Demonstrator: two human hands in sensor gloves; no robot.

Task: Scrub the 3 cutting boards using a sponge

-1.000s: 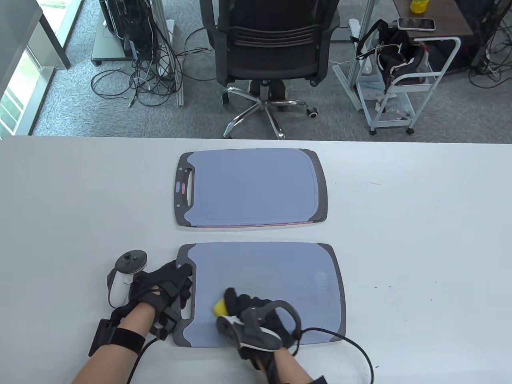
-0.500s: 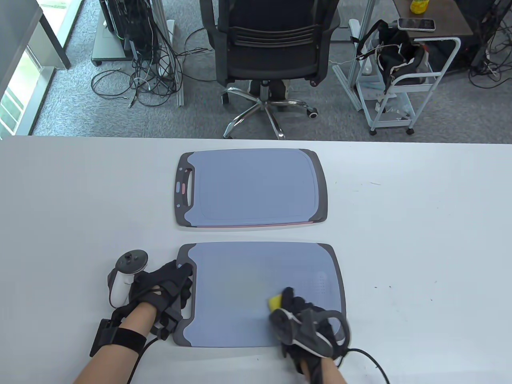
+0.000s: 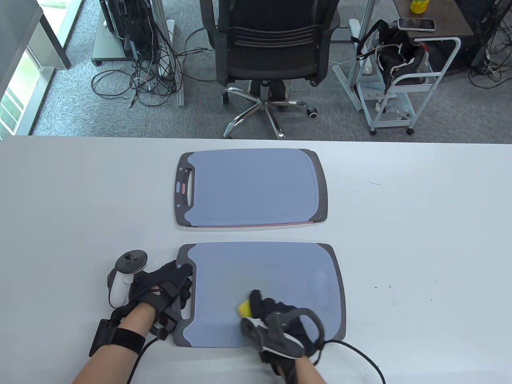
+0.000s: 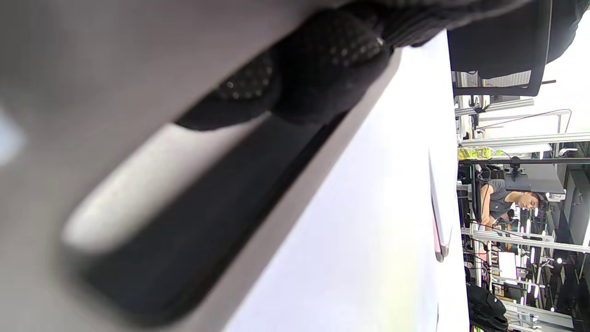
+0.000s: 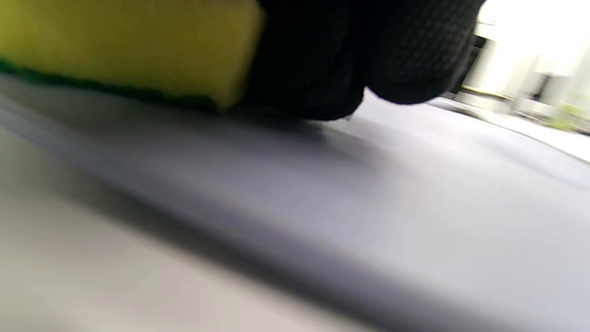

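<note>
White laminate makes up the table (image 3: 420, 224), which carries a few small dark specks on its right half. Beyond its far edge lies grey carpet with a black mesh office chair (image 3: 272, 44), a tangle of cables (image 3: 148, 76) on the floor to the left, and a white wire cart (image 3: 404, 84) to the right.

Two blue-grey cutting boards with dark grey rims lie on the table, well apart from one another. The far board (image 3: 252, 188) has its handle slot on the left (a thin pink edge peeks out beneath its near side, so it sits on something, though I cannot tell what). The near board (image 3: 276, 276) lies flat close to the table's front edge.

Gripping the near board's handle end, the left hand (image 3: 166, 290) has its fingers curled through the slot. The right hand (image 3: 280, 316) clutches a yellow sponge (image 3: 244, 308) with a green scouring layer, pressed down on the lower middle of the near board.
</note>
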